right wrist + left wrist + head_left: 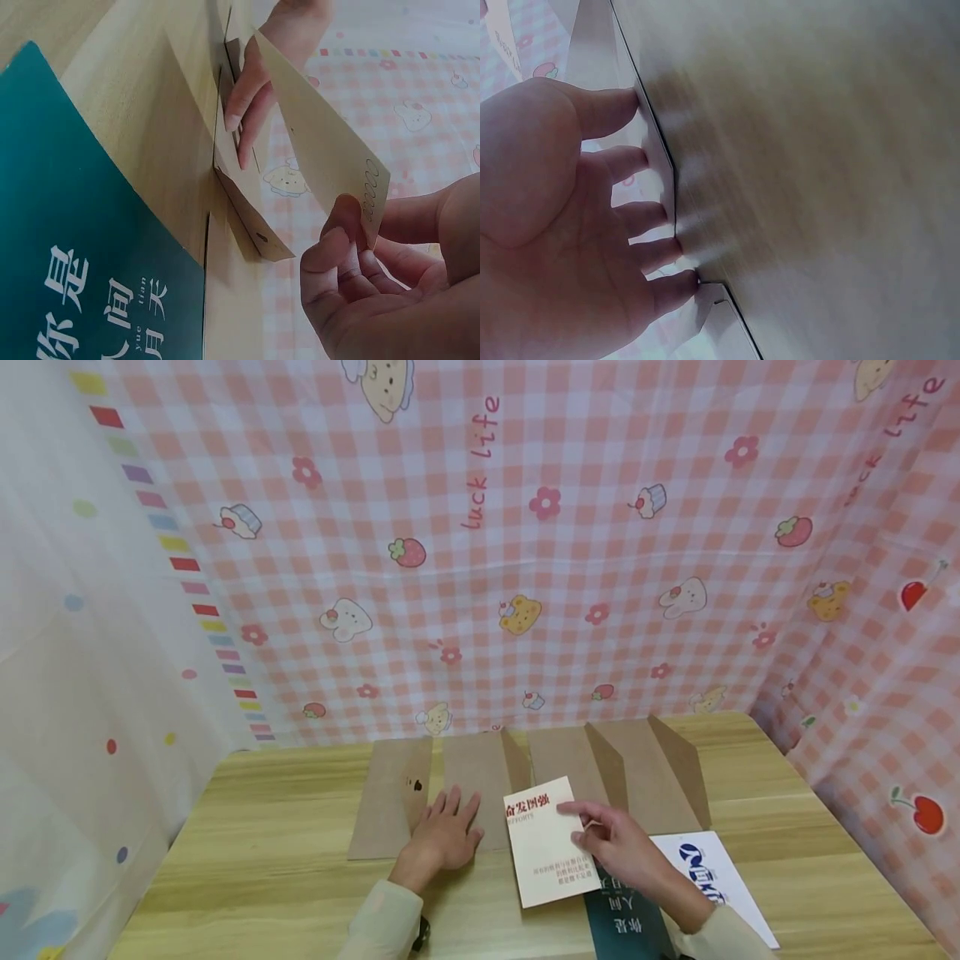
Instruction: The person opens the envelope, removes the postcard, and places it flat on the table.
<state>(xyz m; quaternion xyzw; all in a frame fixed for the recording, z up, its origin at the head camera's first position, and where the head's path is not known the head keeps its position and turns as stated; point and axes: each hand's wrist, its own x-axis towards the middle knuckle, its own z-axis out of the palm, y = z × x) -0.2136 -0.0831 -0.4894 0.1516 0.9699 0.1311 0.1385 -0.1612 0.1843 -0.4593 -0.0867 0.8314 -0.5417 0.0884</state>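
My right hand (622, 852) pinches a cream card (551, 856) with red lettering by its right edge, between thumb and fingers. In the right wrist view the raised card (322, 135) shows its plain back, with a small looped drawing near the held corner. My left hand (444, 837) rests with spread fingers on the second brown paper envelope (474, 768) from the left. Seen from the left wrist, the fingertips (660, 214) press along its thin edge. Its flap stands up at the right side.
Other brown envelopes lie alongside in a row: one (386, 793) at left, others (562, 760) (648, 785) at right with raised flaps. A teal card (626, 927) with white characters and a white card (738, 885) with blue print lie at front right. A checked cloth (480, 568) hangs behind the wooden table (247, 860).
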